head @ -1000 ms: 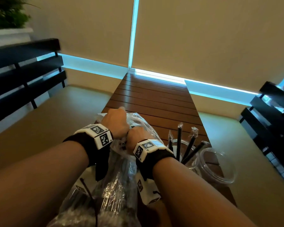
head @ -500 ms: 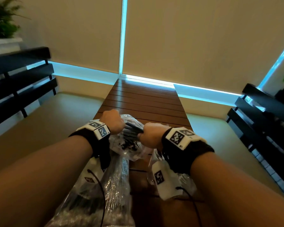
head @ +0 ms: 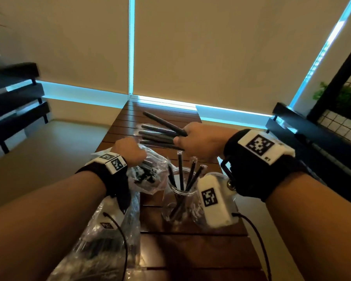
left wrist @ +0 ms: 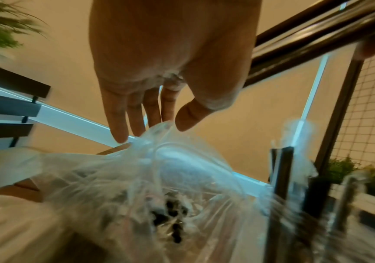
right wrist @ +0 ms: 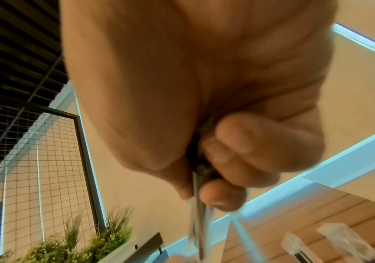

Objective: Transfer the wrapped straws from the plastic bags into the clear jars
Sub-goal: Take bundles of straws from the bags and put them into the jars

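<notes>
Right hand [head: 199,140]: fingers curled tight round a fanned bundle of wrapped straws [head: 160,134], raised above the table and above the jar; the right wrist view shows the fingers [right wrist: 233,156] folded over the dark straw ends against the palm
Bundle of wrapped straws: several black straws in clear sleeves, lying roughly level, spreading to the left from the fist; the topmost one angles up and away
Left hand [head: 130,151]: at the mouth of the plastic bag [head: 148,173]; in the left wrist view its fingers [left wrist: 119,124] are nearly straight, the tips and thumb touching the gathered top of the film; whether they pinch it cannot be told
Plastic bag: clear, crumpled, on the table just left of the jar; open ends of black straws show inside it
Second plastic bag [head: 101,240]: clear, lying nearer the person under the left forearm, dark contents, blurred
Clear jar [head: 178,199]: upright on the table between the two wrists, below the right hand; holds a few wrapped straws [head: 180,171] standing and leaning, their sleeve tips above the rim
Table [head: 190,250]: dark brown wooden slats, narrow, running away to the wall
Wrist units: white blocks with black square markers on black bands, one on each wrist, cables trailing
Surroundings: black slatted benches either side, wire grid panel and green plants at right
</notes>
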